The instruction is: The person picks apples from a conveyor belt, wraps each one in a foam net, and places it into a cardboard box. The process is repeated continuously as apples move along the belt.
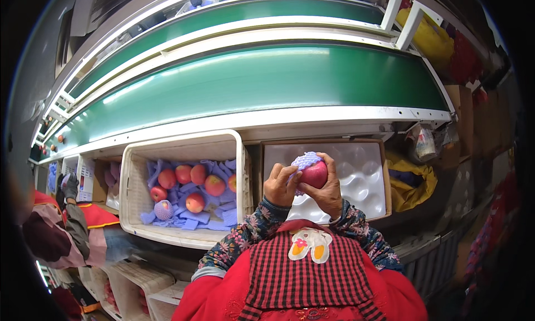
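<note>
A red apple (315, 175) is in my right hand (326, 194), whose fingers curl round its side over a white moulded tray (359, 179) in a cardboard box. A lavender foam net (304, 160) partly covers the apple. My left hand (279, 184) pinches the net at the apple's left. Left of me, a white plastic crate (129, 187) holds several red apples (215, 185) on lavender foam sleeves, and one apple (163, 209) among them wears a net.
A green conveyor belt (267, 78) runs beyond both containers, with small apples at its far left. At the left, a co-worker (83, 232) in a dark glove stands by more crates. A yellow sack (412, 193) lies right of the box; white crates (120, 279) stand behind at lower left.
</note>
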{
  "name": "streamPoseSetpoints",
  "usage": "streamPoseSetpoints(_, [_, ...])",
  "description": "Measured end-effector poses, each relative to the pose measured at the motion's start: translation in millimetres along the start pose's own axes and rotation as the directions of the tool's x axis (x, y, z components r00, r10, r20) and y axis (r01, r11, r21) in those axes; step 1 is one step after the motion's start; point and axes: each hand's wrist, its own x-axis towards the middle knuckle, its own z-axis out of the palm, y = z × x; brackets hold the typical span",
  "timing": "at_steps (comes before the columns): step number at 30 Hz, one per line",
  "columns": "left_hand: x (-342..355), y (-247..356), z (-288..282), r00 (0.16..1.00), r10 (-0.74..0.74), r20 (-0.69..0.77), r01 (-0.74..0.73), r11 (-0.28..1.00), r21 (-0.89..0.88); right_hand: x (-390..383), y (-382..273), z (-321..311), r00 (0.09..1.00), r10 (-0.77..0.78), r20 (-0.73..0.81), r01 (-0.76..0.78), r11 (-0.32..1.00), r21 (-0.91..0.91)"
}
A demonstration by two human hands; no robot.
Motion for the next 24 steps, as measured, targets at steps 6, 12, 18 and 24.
streamPoseSetpoints(6, [-9,-2,6,0.985,-0.171,0.007,0.166,0.941,-0.294,-3,10,0,0.996,0.002,-0.089,-0.007,0.998,-0.061])
streamPoseSetpoints(12, [-32,-24,32,0.826,-0.506,0.250,0.517,0.500,-0.695,-8,5,2,0.990,-0.136,0.037,0.141,0.961,-0.239])
streamPoseSetpoints(18, [-33,-37,12,0.514,-0.488,0.705,0.662,-0.297,-0.688,-6,11,-32,0.953,0.139,0.268,-0.234,0.901,0.365])
streamPoseSetpoints(24, [-45,-48,14,0.575,-0.611,0.543,0.706,0.036,-0.707,9,1,-40,0.928,-0.058,0.368,0.141,0.969,-0.203])
